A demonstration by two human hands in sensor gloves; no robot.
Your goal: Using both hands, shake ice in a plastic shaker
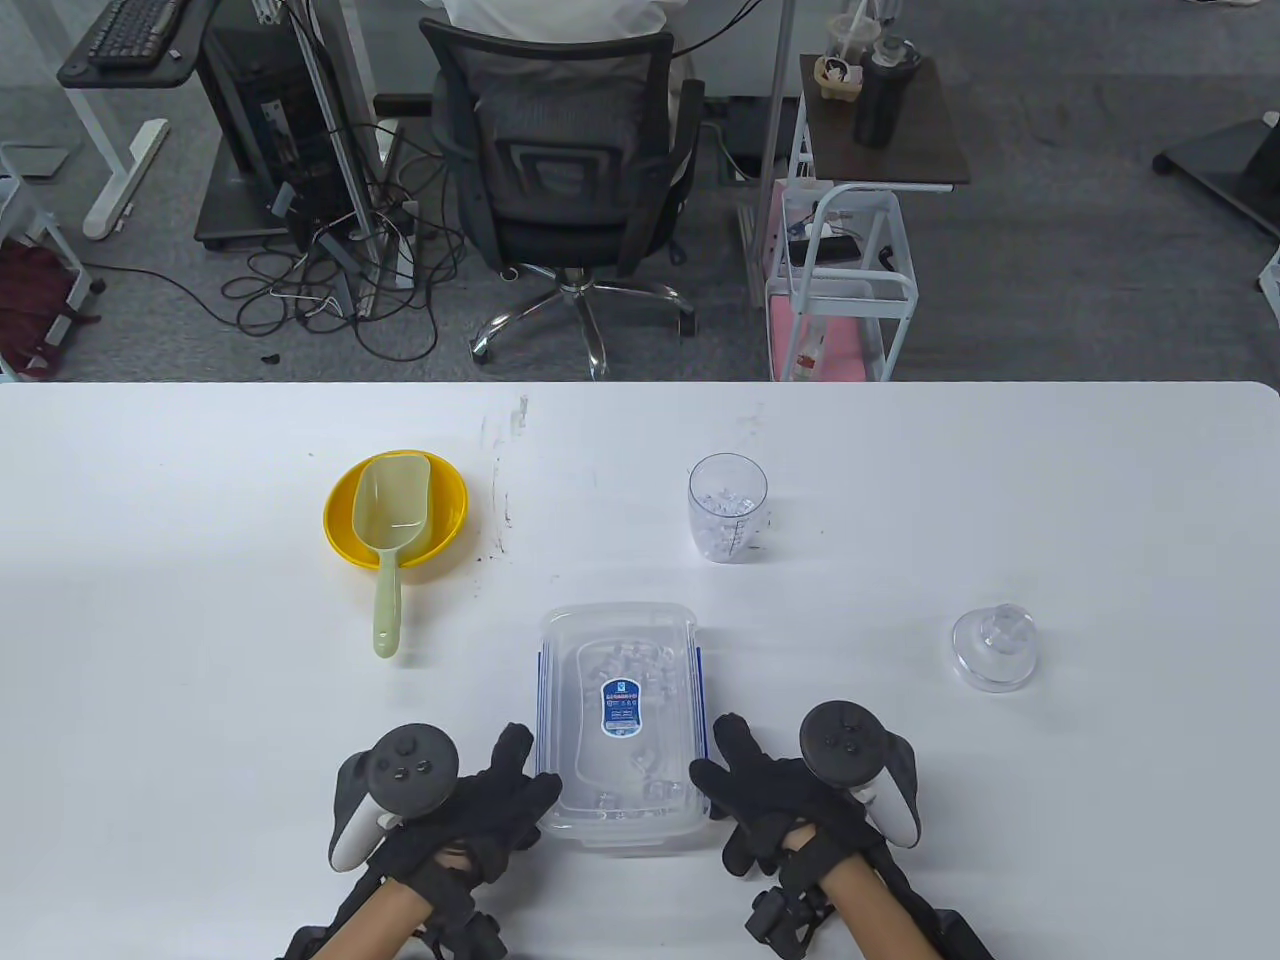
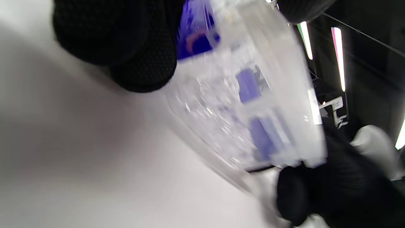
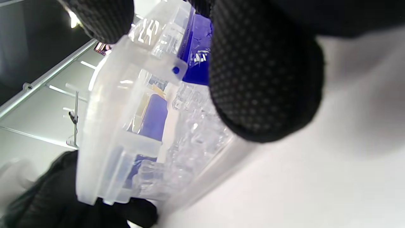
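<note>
The clear plastic shaker cup (image 1: pixel 727 510) stands upright and open at mid-table with ice in its bottom. Its clear domed lid (image 1: pixel 993 648) lies apart at the right. A lidded clear ice box (image 1: pixel 618 612) with blue clips sits at the near centre, with ice cubes inside. My left hand (image 1: pixel 525 775) grips the box's near left side and my right hand (image 1: pixel 720 770) its near right side. In the left wrist view my fingers (image 2: pixel 139 47) lie on a blue clip of the box (image 2: pixel 253 110). In the right wrist view my fingers (image 3: pixel 262 79) cover a clip of the box (image 3: pixel 126 110).
A yellow bowl (image 1: pixel 345 520) at the left holds a pale green scoop (image 1: pixel 392 520) whose handle sticks out toward me. Beyond the table's far edge stand an office chair (image 1: pixel 565 150) and a white cart (image 1: pixel 840 290).
</note>
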